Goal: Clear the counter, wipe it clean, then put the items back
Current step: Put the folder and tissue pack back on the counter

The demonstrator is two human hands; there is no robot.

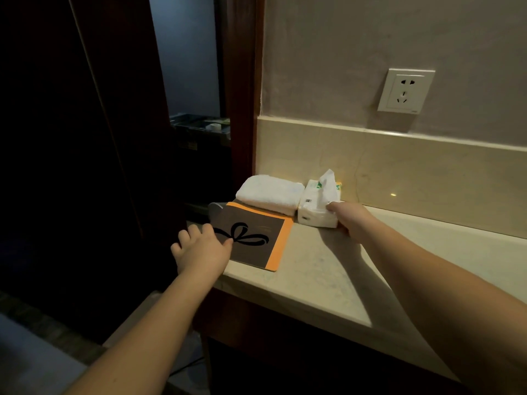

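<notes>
A brown and orange flat paper bag (256, 238) with a black bow print lies at the left end of the beige stone counter (328, 269). My left hand (202, 249) grips the bag's left edge, thumb on top beside the bow. A folded white towel (271, 193) lies partly on the bag's far end. To its right stands a white tissue pack (315, 206) with a tissue sticking up. My right hand (352, 220) holds the pack's right end, thumb on its top.
A wall socket (405, 91) sits above the counter's stone backsplash (399, 166). A dark wooden door frame (242, 109) borders the counter's left end, with a dim room and a dark box (199, 125) beyond it. The counter's front edge drops off below my arms.
</notes>
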